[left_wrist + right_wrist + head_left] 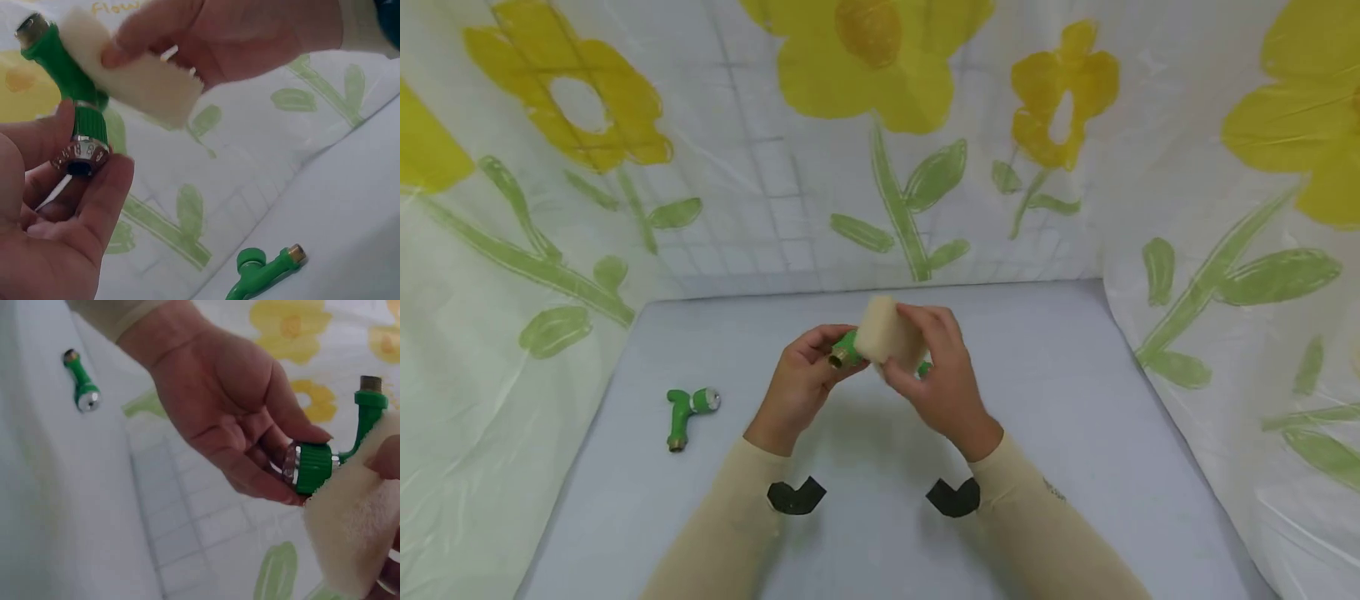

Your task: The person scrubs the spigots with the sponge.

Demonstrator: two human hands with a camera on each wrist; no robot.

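My left hand (795, 385) pinches a green tap (847, 347) by its ribbed, silver-ringed end (90, 128); the brass threaded end (32, 30) points away from the fingers. With fingers and thumb, my right hand (946, 379) grips a cream sponge (877, 329). In the left wrist view the sponge lies against the tap's green body (65, 72). From the right wrist, the sponge (353, 519) hides part of that body. Both hands are raised over the middle of the table.
Another green tap (681, 414) lies on the white table (1037, 517), left of my left hand. Green shows behind my right hand in the head view; a tap (265, 272) lies low in the left wrist view. A flower-painted curtain (715, 167) surrounds the table's back and sides.
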